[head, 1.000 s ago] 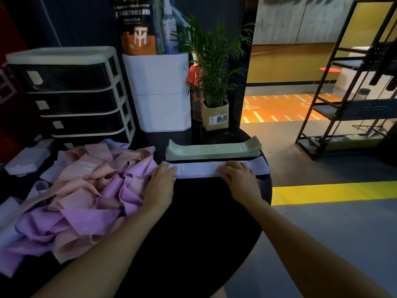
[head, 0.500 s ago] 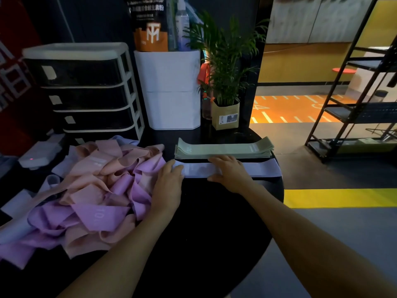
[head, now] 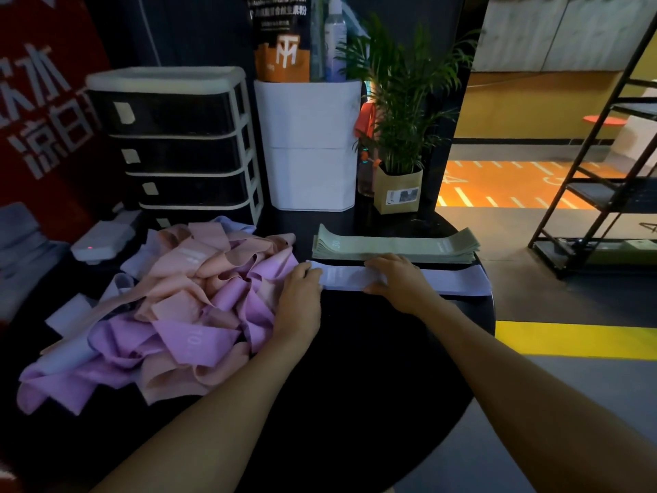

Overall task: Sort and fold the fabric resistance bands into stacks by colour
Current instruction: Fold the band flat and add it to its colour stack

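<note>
A pale lavender-grey band (head: pixel 451 279) lies flat and stretched out across the far part of the round black table (head: pixel 373 368). My left hand (head: pixel 300 297) rests flat on its left end. My right hand (head: pixel 394 277) presses flat on the band near its middle. Just behind it sits a neat stack of green bands (head: pixel 394 249). To the left is a loose heap of peach, purple and lavender bands (head: pixel 170 307).
A black-and-white drawer unit (head: pixel 177 144), a white bin (head: pixel 309 144) and a potted plant (head: pixel 398 144) stand at the back of the table. A small white device (head: pixel 99 241) lies at the left. A black metal shelf rack (head: pixel 604 172) stands on the floor at the right.
My right hand has slid leftward along the lavender band, from near its right part to its middle. The left hand stays on the band's left end.
</note>
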Motion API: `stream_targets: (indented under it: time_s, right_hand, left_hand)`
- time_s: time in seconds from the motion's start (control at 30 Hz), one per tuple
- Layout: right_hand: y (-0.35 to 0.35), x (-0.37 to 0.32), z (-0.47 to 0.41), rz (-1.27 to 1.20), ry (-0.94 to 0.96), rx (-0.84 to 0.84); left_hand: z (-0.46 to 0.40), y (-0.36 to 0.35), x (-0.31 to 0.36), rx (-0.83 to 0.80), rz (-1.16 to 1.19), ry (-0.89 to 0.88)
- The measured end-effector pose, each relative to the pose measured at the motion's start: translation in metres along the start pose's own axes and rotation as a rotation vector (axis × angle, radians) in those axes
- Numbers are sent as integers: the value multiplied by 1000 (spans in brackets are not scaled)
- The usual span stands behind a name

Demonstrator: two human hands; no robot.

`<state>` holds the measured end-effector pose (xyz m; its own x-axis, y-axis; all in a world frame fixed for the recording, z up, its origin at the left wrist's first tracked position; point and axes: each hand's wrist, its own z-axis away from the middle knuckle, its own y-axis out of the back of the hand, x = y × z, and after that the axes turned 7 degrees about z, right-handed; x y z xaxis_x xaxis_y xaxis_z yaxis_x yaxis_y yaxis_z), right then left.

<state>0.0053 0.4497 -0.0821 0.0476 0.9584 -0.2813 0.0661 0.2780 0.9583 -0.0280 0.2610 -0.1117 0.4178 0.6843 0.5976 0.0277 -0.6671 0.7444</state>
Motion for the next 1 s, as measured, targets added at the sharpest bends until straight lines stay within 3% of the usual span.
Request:
stream_targets:
  time_s: [0.23,0.43,0.6,1.0]
  right_hand:
    - [20,-32,-6,-14,10,83]
    - [26,-82,-19,-95,84,161]
    - [19,-136,-28,-125,232,194]
    - [-15,-274,-43,-208,477,221]
  left_hand:
    - [-1,28,17,19,103,-55]
    - [3,81,2,161,36,-171]
    - [3,131,-32,248,-98,-160]
    - [37,224,-150,308,-52,240]
